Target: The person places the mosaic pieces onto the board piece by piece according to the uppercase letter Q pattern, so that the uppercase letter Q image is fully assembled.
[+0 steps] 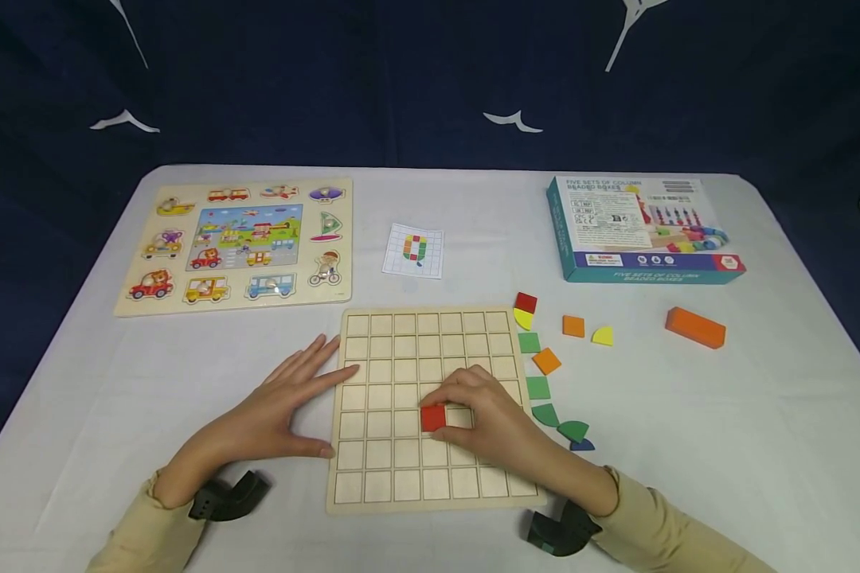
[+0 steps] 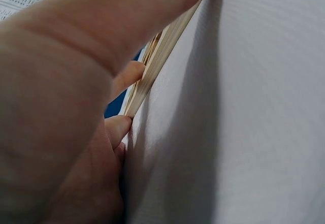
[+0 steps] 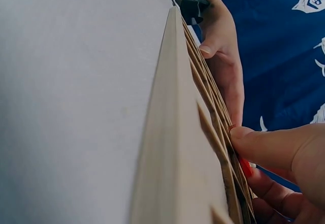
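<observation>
A wooden grid board [image 1: 380, 398] lies on the white table with square cells. My right hand [image 1: 490, 418] pinches a red square tile [image 1: 433, 419] between thumb and fingers, at a cell near the board's middle. In the right wrist view, the tile's red edge [image 3: 246, 167] shows between the thumb and fingers, close against the grid. My left hand [image 1: 279, 406] rests at the board's left edge with fingers spread, thumb and fingertips touching the rim. The left wrist view shows fingers against the board's side [image 2: 152, 76].
Right of the board lie loose tiles: a dark red square [image 1: 525, 302], green squares [image 1: 537, 387], orange squares [image 1: 573, 326] and quarter-round pieces [image 1: 573, 430]. Beyond are a pattern card [image 1: 413, 251], a vehicle puzzle [image 1: 244, 298], a boxed set [image 1: 645, 231] and an orange block [image 1: 695, 327].
</observation>
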`<move>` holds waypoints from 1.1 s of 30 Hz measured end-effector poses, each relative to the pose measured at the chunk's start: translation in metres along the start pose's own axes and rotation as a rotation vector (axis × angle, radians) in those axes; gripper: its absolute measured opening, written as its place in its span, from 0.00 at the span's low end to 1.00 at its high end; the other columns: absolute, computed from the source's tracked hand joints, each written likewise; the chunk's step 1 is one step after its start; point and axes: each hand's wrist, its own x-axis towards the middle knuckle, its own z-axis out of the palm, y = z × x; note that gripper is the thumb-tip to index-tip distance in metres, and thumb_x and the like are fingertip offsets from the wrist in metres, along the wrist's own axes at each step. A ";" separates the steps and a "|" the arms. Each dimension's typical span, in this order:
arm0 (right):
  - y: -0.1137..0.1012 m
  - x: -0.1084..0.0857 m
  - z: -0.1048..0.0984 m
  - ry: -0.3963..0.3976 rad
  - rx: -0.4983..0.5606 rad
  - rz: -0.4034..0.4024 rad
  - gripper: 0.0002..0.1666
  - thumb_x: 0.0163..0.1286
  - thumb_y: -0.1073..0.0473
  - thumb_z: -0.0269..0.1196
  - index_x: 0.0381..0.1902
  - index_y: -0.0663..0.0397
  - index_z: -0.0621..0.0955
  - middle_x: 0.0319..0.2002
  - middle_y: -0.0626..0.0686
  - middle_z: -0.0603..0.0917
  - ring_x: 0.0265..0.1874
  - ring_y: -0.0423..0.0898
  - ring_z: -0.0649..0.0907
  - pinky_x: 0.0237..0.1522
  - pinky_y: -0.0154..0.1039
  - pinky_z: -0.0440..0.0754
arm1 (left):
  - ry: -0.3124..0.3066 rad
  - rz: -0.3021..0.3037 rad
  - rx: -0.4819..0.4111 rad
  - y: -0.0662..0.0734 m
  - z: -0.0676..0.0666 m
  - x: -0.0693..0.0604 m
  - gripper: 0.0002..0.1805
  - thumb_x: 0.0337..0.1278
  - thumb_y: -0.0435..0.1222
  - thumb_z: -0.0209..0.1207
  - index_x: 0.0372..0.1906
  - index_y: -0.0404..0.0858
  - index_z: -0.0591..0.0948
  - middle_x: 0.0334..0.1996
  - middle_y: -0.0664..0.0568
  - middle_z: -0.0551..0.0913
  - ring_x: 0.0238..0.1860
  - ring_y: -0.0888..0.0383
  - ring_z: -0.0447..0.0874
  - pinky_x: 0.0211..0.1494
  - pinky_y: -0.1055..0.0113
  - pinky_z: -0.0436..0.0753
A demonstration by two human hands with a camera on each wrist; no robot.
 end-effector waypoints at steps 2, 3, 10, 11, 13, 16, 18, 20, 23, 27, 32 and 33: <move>0.000 0.000 0.000 -0.001 -0.010 -0.006 0.20 0.47 0.60 0.75 0.41 0.43 0.85 0.39 0.35 0.77 0.43 0.37 0.70 0.45 0.38 0.72 | -0.001 -0.002 0.001 0.000 0.000 0.000 0.54 0.30 0.56 0.72 0.70 0.47 0.63 0.73 0.48 0.43 0.72 0.48 0.33 0.67 0.45 0.41; 0.000 -0.001 0.000 0.000 -0.014 -0.010 0.20 0.47 0.60 0.75 0.41 0.43 0.85 0.38 0.35 0.77 0.43 0.37 0.70 0.45 0.38 0.72 | -0.001 -0.002 0.001 0.000 0.000 0.000 0.54 0.30 0.56 0.73 0.70 0.47 0.63 0.73 0.48 0.43 0.72 0.48 0.33 0.67 0.45 0.41; 0.001 -0.003 0.001 0.014 -0.029 -0.032 0.18 0.48 0.60 0.75 0.39 0.45 0.85 0.38 0.35 0.76 0.44 0.37 0.70 0.45 0.38 0.71 | 0.002 0.002 0.005 0.000 0.000 0.001 0.54 0.31 0.57 0.72 0.70 0.47 0.63 0.73 0.48 0.43 0.72 0.48 0.33 0.67 0.45 0.41; 0.001 -0.003 0.002 0.014 -0.031 -0.033 0.18 0.48 0.60 0.75 0.39 0.45 0.86 0.38 0.35 0.76 0.44 0.37 0.70 0.45 0.38 0.71 | 0.002 0.002 0.006 0.000 0.000 0.001 0.54 0.31 0.57 0.72 0.70 0.48 0.63 0.73 0.48 0.43 0.72 0.48 0.33 0.67 0.44 0.42; 0.001 -0.003 0.002 0.016 -0.033 -0.033 0.18 0.48 0.60 0.75 0.39 0.45 0.86 0.38 0.35 0.76 0.44 0.37 0.70 0.45 0.38 0.71 | 0.002 0.003 0.008 0.000 0.000 0.001 0.54 0.31 0.57 0.72 0.70 0.48 0.63 0.73 0.48 0.43 0.72 0.48 0.33 0.67 0.44 0.42; 0.001 -0.003 0.000 0.019 -0.023 -0.030 0.18 0.48 0.60 0.75 0.39 0.45 0.86 0.38 0.35 0.77 0.43 0.37 0.70 0.44 0.38 0.71 | 0.004 0.005 0.007 0.000 0.001 0.000 0.54 0.32 0.57 0.72 0.70 0.48 0.63 0.73 0.47 0.43 0.72 0.48 0.33 0.67 0.44 0.42; 0.000 -0.002 -0.004 0.030 0.005 -0.030 0.17 0.49 0.61 0.74 0.40 0.45 0.85 0.39 0.35 0.77 0.44 0.37 0.71 0.44 0.37 0.73 | 0.006 0.005 0.006 -0.001 0.001 0.000 0.54 0.32 0.57 0.72 0.70 0.48 0.63 0.73 0.47 0.43 0.72 0.48 0.33 0.67 0.44 0.42; 0.001 -0.001 -0.012 0.051 0.052 -0.042 0.17 0.51 0.62 0.73 0.41 0.47 0.85 0.40 0.36 0.78 0.44 0.38 0.73 0.45 0.37 0.74 | 0.011 0.007 0.004 -0.001 0.001 0.000 0.54 0.31 0.57 0.72 0.70 0.48 0.63 0.73 0.47 0.43 0.72 0.48 0.33 0.67 0.44 0.42; 0.004 0.000 -0.031 0.104 0.114 -0.066 0.17 0.52 0.66 0.72 0.42 0.51 0.84 0.40 0.40 0.80 0.39 0.42 0.76 0.40 0.38 0.77 | 0.014 0.012 0.003 -0.002 0.001 0.001 0.54 0.31 0.57 0.72 0.70 0.48 0.63 0.73 0.48 0.43 0.72 0.48 0.33 0.67 0.43 0.42; 0.015 -0.001 -0.062 0.192 0.134 -0.033 0.15 0.55 0.68 0.69 0.42 0.56 0.84 0.37 0.49 0.81 0.33 0.47 0.75 0.31 0.36 0.74 | 0.014 0.017 0.005 -0.002 0.001 0.001 0.54 0.31 0.57 0.72 0.70 0.48 0.63 0.74 0.48 0.42 0.72 0.48 0.33 0.67 0.43 0.42; 0.039 -0.005 -0.092 0.293 0.107 0.084 0.14 0.58 0.70 0.66 0.43 0.62 0.82 0.37 0.55 0.81 0.34 0.44 0.76 0.35 0.29 0.75 | 0.017 0.018 -0.003 -0.001 0.001 0.001 0.54 0.31 0.56 0.72 0.70 0.48 0.63 0.73 0.48 0.43 0.72 0.47 0.34 0.66 0.42 0.43; 0.044 -0.006 -0.096 0.306 0.100 0.104 0.14 0.58 0.70 0.66 0.44 0.63 0.82 0.38 0.56 0.82 0.34 0.43 0.76 0.35 0.28 0.75 | 0.016 0.018 -0.002 -0.001 0.001 0.000 0.54 0.31 0.56 0.72 0.70 0.48 0.63 0.73 0.48 0.43 0.72 0.47 0.34 0.66 0.42 0.43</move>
